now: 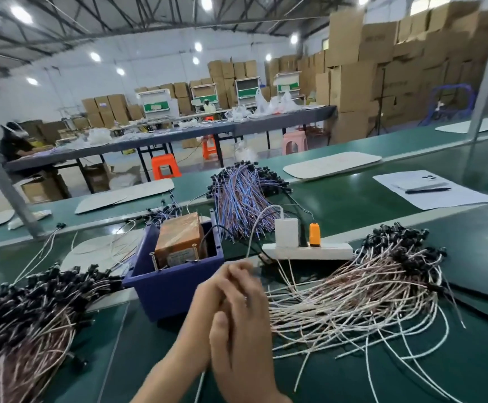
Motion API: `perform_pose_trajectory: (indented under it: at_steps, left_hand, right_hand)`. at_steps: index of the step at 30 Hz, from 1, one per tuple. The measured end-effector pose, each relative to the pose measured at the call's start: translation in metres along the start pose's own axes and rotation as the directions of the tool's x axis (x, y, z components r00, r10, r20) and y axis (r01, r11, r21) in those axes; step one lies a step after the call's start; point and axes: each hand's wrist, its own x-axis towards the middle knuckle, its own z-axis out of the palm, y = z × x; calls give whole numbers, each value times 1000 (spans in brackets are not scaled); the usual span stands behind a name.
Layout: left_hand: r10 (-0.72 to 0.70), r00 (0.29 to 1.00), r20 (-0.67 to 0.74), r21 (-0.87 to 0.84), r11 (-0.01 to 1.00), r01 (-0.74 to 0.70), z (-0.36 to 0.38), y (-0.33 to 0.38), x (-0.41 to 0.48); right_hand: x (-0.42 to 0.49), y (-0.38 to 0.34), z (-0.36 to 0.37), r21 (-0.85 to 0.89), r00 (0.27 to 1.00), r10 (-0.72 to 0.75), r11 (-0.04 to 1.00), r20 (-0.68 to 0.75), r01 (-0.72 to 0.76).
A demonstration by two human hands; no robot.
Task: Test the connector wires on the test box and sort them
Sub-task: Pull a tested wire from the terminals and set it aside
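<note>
- We count three large heaps of connector wires on the green bench. The left heap [24, 321] and the right heap [353, 289] are pinkish-white, and the far heap [241, 199] is blue and purple. All have black connectors at the ends.
- One smaller loose cluster [164, 213] of bluish wires lies behind the bin. We cannot count single wires in any pile.
- One test box [178, 242], orange-brown under clear film, sits inside one dark blue bin [173, 286]. The bin stands between the left heap and the power strip.
- One white power strip [324, 252] lies just right of the bin. It carries one white charger [287, 232] and one orange plug [314, 234], with a black plug between them.
- One sheet of paper [446, 199] at the far right bears one phone [420, 181] and one pen [427, 190].
- We see two hands, just in front of the bin. The left hand [207, 306] and the right hand [245, 338] are pressed palm to palm. Their fingers are straight, close together and pointing away from us, and the right hand is nearer the camera.
- One thin white wire [200, 383] shows below the joined palms. We cannot tell whether it is caught between them.
</note>
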Motion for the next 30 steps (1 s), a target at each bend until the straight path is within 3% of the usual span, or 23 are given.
perform_pose_trajectory:
  at_steps: [1,3,5,6,9,11,15,20,30]
  left_hand:
    - [17,998,-68,37,999,-14,-15,-3,-16]
    - [135,970,-203,358,932,-55,-49,-18,-46]
    - [243,910,-336,675,736,53,-81,-32,-76]
    - [270,872,-408,752,641,154,-95,-37,-83]
    - [235,784,-575,793,396,463,-126,-46,-95]
    - [207,732,-649,751,325,574,-141,-48,-97]
    - [275,707,-652,758,244,605,-148,-48,-94]
    - [164,696,-699,715,135,686,-157,-53,-95]
    - [225,644,-731,682,226,695,-160,-56,-96]
  right_hand:
    - [-4,-1,8,-62,995,-82,994,57,86]
    - [-13,3,18,-90,969,-168,978,182,186]
    - [-14,4,23,-111,953,-111,983,283,148]
    - [-13,8,23,-140,949,-70,983,307,118]
    - [-11,13,22,-198,947,18,979,321,49]
    - [-12,12,24,-225,951,23,973,310,50]
    - [-12,12,24,-240,946,29,969,322,52]
    - [-13,12,23,-208,937,77,978,341,-4]
    - [-12,13,21,-151,934,140,984,327,-95]
